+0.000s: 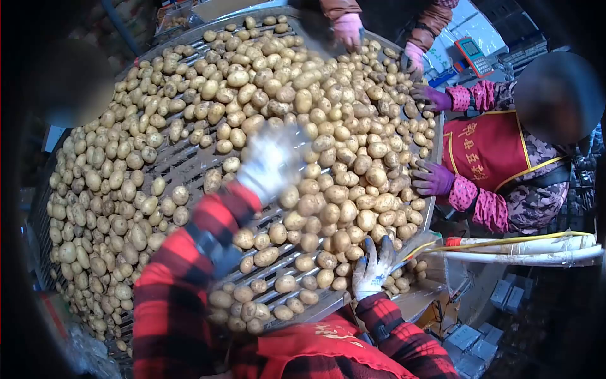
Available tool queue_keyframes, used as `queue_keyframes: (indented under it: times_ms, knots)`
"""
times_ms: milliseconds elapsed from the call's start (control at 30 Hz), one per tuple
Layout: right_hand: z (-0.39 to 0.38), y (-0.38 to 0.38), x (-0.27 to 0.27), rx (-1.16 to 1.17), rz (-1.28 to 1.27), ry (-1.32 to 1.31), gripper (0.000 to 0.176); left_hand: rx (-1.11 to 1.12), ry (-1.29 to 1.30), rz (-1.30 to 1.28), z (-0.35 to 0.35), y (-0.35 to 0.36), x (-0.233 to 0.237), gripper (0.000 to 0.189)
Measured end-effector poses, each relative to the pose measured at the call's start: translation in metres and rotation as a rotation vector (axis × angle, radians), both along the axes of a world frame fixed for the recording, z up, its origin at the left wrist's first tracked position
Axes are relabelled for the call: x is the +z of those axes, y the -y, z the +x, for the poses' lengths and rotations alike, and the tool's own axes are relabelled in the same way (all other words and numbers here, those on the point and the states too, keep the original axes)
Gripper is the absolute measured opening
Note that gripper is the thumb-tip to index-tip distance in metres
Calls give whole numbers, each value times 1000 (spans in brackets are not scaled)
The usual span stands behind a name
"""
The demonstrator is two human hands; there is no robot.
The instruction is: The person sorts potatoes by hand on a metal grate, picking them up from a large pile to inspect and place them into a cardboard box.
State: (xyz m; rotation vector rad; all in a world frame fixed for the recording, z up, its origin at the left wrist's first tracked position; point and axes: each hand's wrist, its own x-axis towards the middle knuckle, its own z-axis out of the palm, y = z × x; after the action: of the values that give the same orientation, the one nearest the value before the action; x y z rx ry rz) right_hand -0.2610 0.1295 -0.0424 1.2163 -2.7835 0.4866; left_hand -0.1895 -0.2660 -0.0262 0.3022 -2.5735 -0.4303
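Note:
Many pale brown potatoes [372, 174] cover a slatted metal table [189, 161]. My left hand [273, 161], in a whitish glove and smeared by motion, is over the middle of the potatoes; its fingers cannot be made out. Near the table's front edge, my right hand [374, 268] wears a white glove with dark bluish fingertips. Its fingers are spread and touch the potatoes at the lower right, holding none.
A co-worker in a red apron [486, 148] stands at the right, purple-gloved hands [432, 179] at the table's edge. Pink-gloved hands [348, 31] reach in from the top. White pipes [517, 249] jut out at the right. Small boxes [464, 338] lie at the lower right.

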Motion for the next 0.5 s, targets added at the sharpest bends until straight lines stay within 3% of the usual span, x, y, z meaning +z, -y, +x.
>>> queue_keyframes:
  times_ms: [67, 100, 167, 233, 300, 433, 500]
  knots:
    - [1, 3, 4, -10, 16, 14, 54, 346, -65, 122, -7, 72, 3, 53]
    - [1, 4, 4, -11, 19, 6, 56, 497, -1, 67, -14, 109, -7, 60]
    - [0, 5, 4, -19, 5, 18, 55, 527, 58, 305, -31, 164, -25, 69]
    - [-1, 7, 7, -13, 0, 21, 54, 592, 480, 271, -61, 136, 6, 76]
    - [0, 8, 12, -30, 21, 10, 54, 660, 365, 240, -81, 93, -3, 78]
    - [2, 8, 6, -34, -2, 7, 53, 477, 353, -161, -74, 6, -38, 77]
    - [1, 5, 0, -26, -50, 21, 54, 348, 342, 161, -64, -40, -24, 81]
